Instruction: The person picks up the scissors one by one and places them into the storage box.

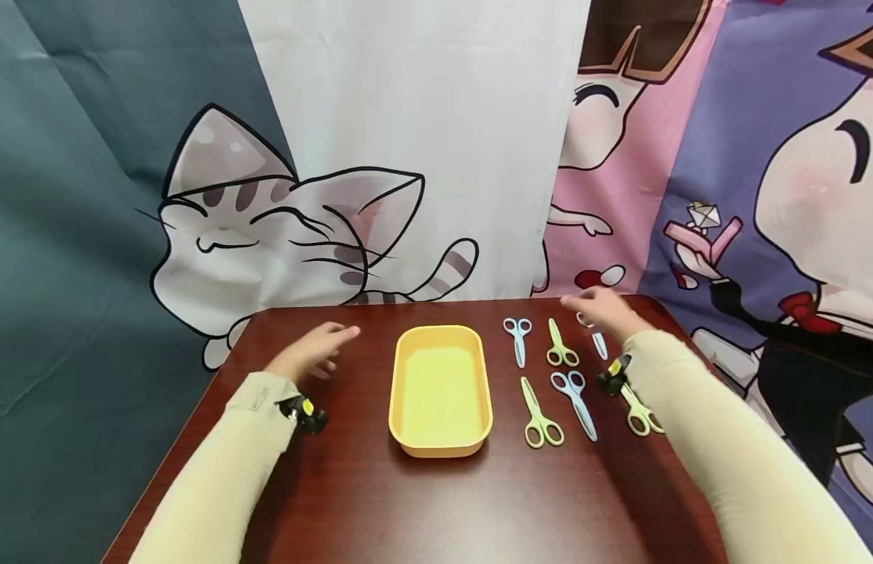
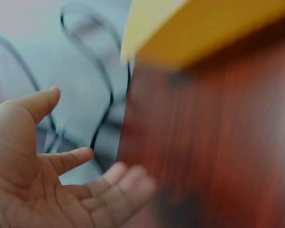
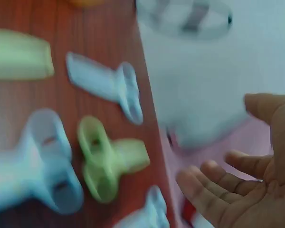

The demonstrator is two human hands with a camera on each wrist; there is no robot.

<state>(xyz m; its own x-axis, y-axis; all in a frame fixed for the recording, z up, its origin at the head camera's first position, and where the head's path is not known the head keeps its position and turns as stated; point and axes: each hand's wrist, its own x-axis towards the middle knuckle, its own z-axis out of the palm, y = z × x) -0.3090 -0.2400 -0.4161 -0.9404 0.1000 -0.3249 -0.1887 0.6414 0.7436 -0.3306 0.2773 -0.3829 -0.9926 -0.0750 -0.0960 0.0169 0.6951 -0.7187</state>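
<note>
- We see six scissors right of the yellow tray on the dark red table, all lying flat and apart.
- In the far row we find the far-left blue scissors, the far green scissors and the far-right blue scissors, the last partly hidden by the right hand.
- Nearer us lie the near-left green scissors, the near blue scissors and the near-right green scissors, partly behind the right sleeve.
- The right hand has its fingers loosely spread and pinches nothing; the left hand, left of the tray, is likewise spread and bare.
- We judge the scissors light, stiff and probably plastic, a little slippery and liable to skid or swing open.
- We would pinch both loops together: they face far on the blue pairs, near on the green ones.
</note>
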